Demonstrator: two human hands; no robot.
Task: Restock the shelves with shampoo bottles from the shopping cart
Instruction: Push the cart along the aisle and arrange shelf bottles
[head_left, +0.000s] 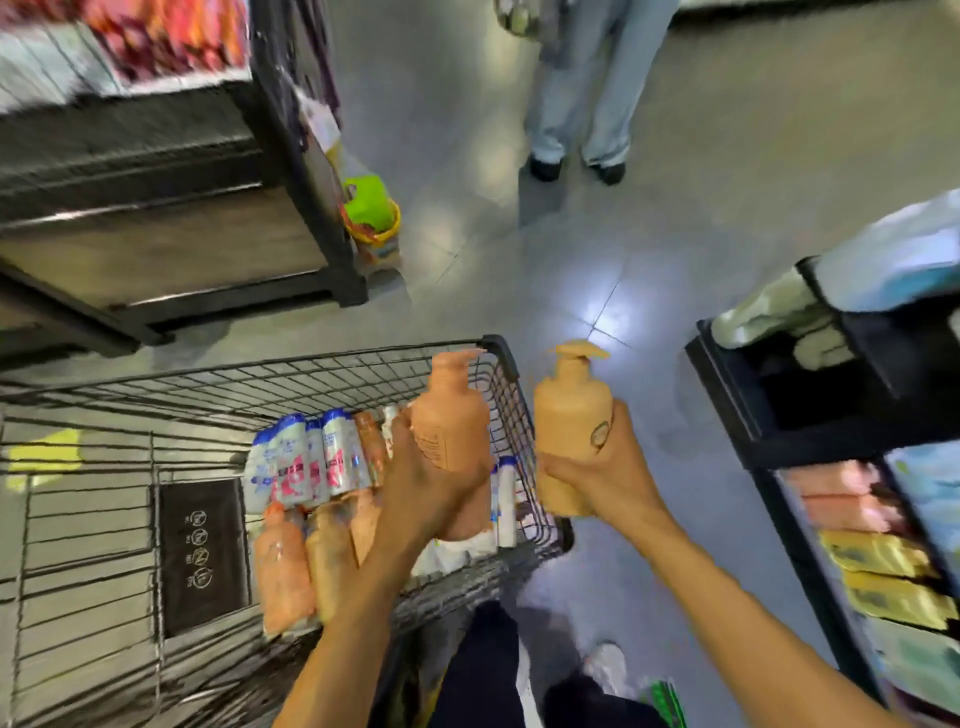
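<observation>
My left hand grips an orange pump bottle upright above the right end of the wire shopping cart. My right hand holds a paler orange pump bottle just outside the cart's right side. Inside the cart lie several white and blue shampoo bottles and more orange bottles.
A dark shelf unit with packaged goods stands at the right. Another shelf unit stands at the upper left, with a green and yellow toy bucket at its corner. A person's legs stand in the aisle ahead.
</observation>
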